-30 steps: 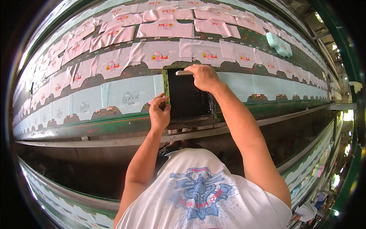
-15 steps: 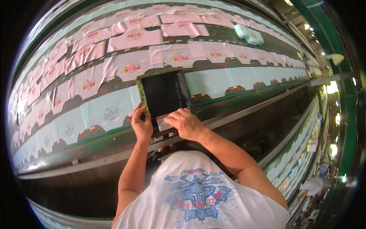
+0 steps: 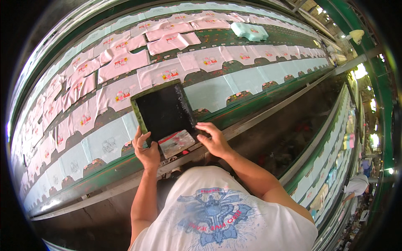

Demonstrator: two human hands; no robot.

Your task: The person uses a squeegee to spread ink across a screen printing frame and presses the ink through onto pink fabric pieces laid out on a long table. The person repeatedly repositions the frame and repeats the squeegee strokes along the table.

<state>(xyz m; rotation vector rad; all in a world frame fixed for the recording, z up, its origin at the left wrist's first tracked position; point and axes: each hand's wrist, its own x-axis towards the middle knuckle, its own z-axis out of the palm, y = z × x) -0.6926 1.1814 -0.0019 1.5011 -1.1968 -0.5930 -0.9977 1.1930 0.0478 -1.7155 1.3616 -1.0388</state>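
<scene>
A screen printing frame [image 3: 161, 106], with a black inside and a green-stained rim, is held over the near row of pale blue fabric pieces [image 3: 109, 142]. My left hand [image 3: 147, 152] is closed on its near left corner, fingers bent at the rim. On the other side my right hand [image 3: 215, 140] has its fingertips and thumb at the near right edge, closed around it. A squeegee [image 3: 178, 144], greyish white with stains and a red strip, lies inside the frame's near end, with neither hand on it. What lies under the frame is hidden.
Pink printed shirt pieces [image 3: 123, 62] cover the long dark table beyond. A folded pale blue stack [image 3: 250, 32] lies farther back. A metal rail [image 3: 259, 119] runs along the table's near edge. At right stand another table [image 3: 324, 167] and a person [image 3: 356, 186].
My right hand has let go of the squeegee and moved to the frame's right edge. The frame sits farther left in view, my left hand still on it; the whole view has shifted.
</scene>
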